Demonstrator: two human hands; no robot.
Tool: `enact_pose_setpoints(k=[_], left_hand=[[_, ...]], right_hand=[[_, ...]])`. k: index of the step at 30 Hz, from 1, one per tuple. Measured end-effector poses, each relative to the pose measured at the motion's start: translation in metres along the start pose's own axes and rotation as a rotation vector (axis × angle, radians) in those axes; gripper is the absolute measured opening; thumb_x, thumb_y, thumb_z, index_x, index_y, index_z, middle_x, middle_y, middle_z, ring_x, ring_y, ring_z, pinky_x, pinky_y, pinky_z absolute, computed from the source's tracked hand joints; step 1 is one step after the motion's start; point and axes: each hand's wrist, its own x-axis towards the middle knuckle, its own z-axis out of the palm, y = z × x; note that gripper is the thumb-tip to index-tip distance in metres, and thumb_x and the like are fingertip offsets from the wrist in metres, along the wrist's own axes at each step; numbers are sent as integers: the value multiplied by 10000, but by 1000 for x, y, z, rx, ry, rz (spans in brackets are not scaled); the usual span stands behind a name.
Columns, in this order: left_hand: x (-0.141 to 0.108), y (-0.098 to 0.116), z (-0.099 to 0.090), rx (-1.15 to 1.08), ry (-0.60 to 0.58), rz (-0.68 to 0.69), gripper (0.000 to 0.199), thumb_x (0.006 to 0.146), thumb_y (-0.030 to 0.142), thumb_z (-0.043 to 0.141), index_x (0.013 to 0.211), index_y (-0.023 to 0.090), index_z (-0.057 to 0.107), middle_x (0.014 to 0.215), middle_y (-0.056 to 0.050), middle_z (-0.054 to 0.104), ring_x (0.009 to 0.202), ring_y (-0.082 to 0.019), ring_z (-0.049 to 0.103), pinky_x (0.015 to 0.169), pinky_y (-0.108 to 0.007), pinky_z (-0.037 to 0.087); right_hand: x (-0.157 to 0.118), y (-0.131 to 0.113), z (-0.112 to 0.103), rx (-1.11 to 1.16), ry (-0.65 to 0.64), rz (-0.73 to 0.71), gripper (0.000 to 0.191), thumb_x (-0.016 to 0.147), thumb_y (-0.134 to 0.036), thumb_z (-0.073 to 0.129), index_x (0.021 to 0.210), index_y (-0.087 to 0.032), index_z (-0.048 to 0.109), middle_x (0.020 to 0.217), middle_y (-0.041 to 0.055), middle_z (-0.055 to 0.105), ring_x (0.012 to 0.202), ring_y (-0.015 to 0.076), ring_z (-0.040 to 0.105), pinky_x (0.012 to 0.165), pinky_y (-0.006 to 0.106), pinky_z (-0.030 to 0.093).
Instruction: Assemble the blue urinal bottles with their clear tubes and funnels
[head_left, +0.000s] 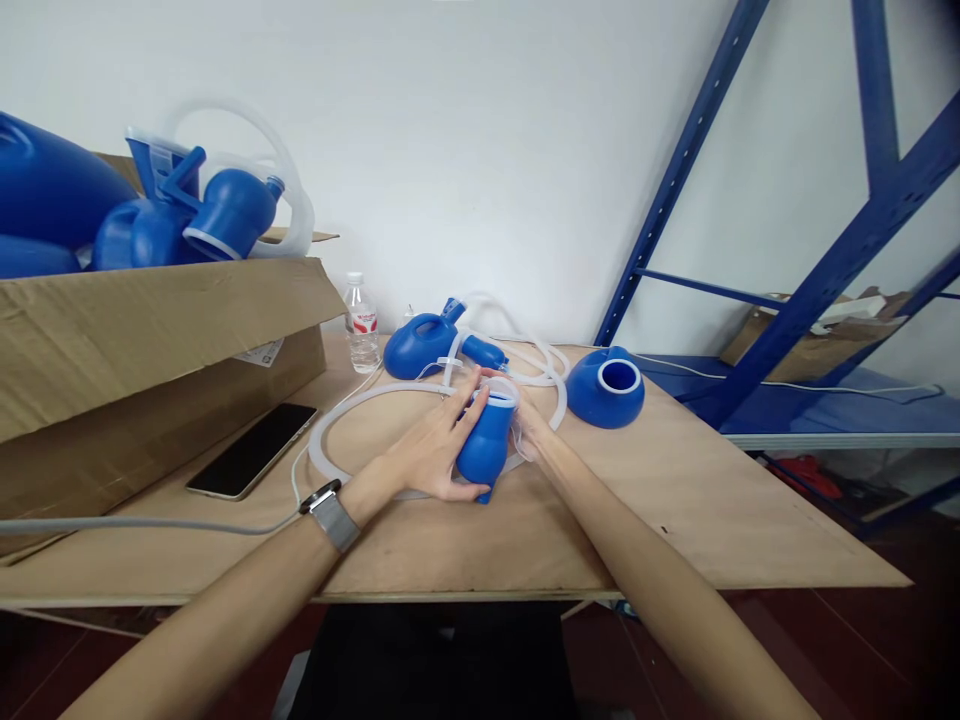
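A blue plastic urinal funnel (pixel 484 440) with a white rim stands mouth up, tilted, over the table's near middle. My left hand (pixel 442 445) wraps its left side, thumb low near the narrow end and fingers up at the rim. At the rim's right, my right hand (pixel 531 428) is closed around a clear plastic lid (pixel 501 386) with a thin strap; its fingers are partly hidden behind the funnel. Clear tubing (pixel 330 425) loops around both hands. Just behind lie a blue urinal bottle (pixel 420 347) and another blue funnel piece (pixel 484 352).
A cardboard box (pixel 172 320) heaped with blue bottles and tubing fills the left side. A phone (pixel 253 450) and water bottle (pixel 362 325) are beside it. To the right sit a round blue bottle (pixel 604 395) with an open white-rimmed mouth and a blue metal shelf frame (pixel 810 290).
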Motion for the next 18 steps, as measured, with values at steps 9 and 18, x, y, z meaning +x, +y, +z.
enact_pose_setpoints(k=[9,18], left_hand=[[1,-1,-4,-25,-38,-56,1336,679,594,839,1651,189,15,1705,-248,-10,1540,-482,200,1206,-603,317],[1,-1,-2,15,12,-6,1380,698,656,811,1640,219,-98,1651,-267,146,1509,-490,259,1176,-647,346]], right_hand=[[-3,-8,3,29,179,-111,442,592,-441,936,796,-229,606,753,-51,705,633,120,648,539,214,469],[-6,-15,7,-140,137,-192,600,702,-785,724,600,-197,665,720,55,739,669,186,672,559,267,482]])
